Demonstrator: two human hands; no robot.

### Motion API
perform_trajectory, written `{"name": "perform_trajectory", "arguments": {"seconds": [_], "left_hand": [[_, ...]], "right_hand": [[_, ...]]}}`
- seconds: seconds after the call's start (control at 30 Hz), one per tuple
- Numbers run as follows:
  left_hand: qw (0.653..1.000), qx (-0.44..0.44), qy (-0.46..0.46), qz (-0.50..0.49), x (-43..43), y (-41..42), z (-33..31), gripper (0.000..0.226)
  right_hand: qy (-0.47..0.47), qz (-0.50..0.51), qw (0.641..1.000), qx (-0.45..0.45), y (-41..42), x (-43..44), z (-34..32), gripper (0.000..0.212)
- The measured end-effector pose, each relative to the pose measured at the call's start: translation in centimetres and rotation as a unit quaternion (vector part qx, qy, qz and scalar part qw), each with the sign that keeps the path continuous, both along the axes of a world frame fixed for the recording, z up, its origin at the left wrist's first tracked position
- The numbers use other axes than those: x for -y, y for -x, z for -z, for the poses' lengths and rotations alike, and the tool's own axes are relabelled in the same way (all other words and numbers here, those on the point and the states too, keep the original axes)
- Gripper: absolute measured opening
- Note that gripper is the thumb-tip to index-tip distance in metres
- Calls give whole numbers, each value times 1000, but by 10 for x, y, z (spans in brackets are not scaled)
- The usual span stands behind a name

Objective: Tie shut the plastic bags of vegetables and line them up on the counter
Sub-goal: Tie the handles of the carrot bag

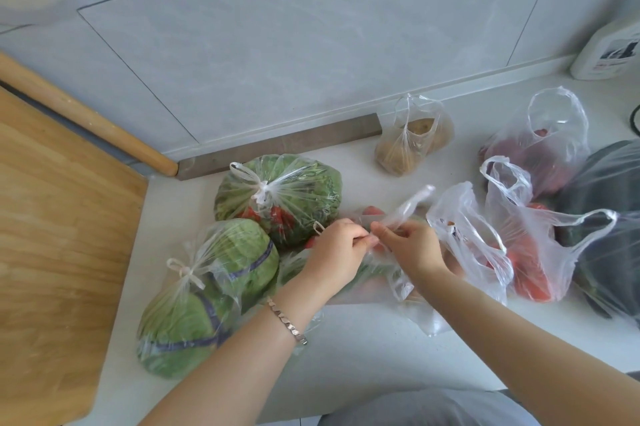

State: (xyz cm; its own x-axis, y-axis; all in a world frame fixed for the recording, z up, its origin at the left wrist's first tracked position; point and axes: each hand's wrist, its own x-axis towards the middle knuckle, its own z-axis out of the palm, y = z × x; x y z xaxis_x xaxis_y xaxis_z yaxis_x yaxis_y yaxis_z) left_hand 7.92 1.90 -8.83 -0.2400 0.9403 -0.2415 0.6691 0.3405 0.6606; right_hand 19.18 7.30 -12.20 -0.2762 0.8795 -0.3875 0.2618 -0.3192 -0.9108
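— Where's the untied bag [398, 282]?
— On the counter [363, 349], beside the knotted cabbage bag [207, 297]; my left hand [337, 249] and right hand [412, 249] each pinch a handle [410, 206] (thin film). Uneven pulling could tear it, I'd say.

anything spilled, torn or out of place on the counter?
Nothing looks spilled or torn. The orange-red vegetable bag and the dark-red vegetable bag behind it gape untied; left hand and right hand pinch handles of the middle bag.
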Motion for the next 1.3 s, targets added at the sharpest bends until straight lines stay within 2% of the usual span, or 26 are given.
{"name": "perform_trajectory", "arguments": {"seconds": [0.07,0.17,0.27,0.33,0.43,0.5,0.63,0.73,0.8,0.9,1.0,1.13,1.23,1.3], "left_hand": [[999,21,11,-28,-1,0,1,31],[989,100,36,-107,-4,6,0,33],[953,227,62,-188,-7,12,-1,17],[940,266,79,-197,-6,14,0,13],[942,270,87,-181,-4,16,-1,6],[954,243,91,-152,-2,16,-3,6],[969,209,86,-104,2,16,-3,7],[980,172,55,-85,4,14,-4,23],[992,111,8,-61,6,9,-4,33],[996,8,-80,-40,11,0,-6,21],[986,-32,-158,-49,15,-6,-4,16],[985,-33,-163,-55,16,-7,-1,16],[987,-28,-154,-48,15,-8,-1,13],[986,-24,-154,-50,13,-7,1,10]], "right_hand": [[1,28,999,23,3,-1,-2,27],[-14,9,1000,-10,3,2,-6,47],[-127,-71,989,30,-4,7,-10,39],[-231,-118,963,72,-8,8,-14,26],[-412,-215,876,129,-12,4,-19,20],[-433,-295,838,153,-13,0,-23,21],[-397,-383,818,165,-9,-14,-27,23],[-365,-388,830,166,-6,-17,-25,22],[-343,-350,856,166,-6,-15,-23,22],[-287,-260,910,144,-5,-13,-21,16],[-201,-185,957,93,-4,-11,-21,10],[-149,-170,972,61,-7,-11,-21,11],[-149,-167,974,38,-12,-10,-21,5],[-145,-148,978,4,-13,-9,-21,19]]}}
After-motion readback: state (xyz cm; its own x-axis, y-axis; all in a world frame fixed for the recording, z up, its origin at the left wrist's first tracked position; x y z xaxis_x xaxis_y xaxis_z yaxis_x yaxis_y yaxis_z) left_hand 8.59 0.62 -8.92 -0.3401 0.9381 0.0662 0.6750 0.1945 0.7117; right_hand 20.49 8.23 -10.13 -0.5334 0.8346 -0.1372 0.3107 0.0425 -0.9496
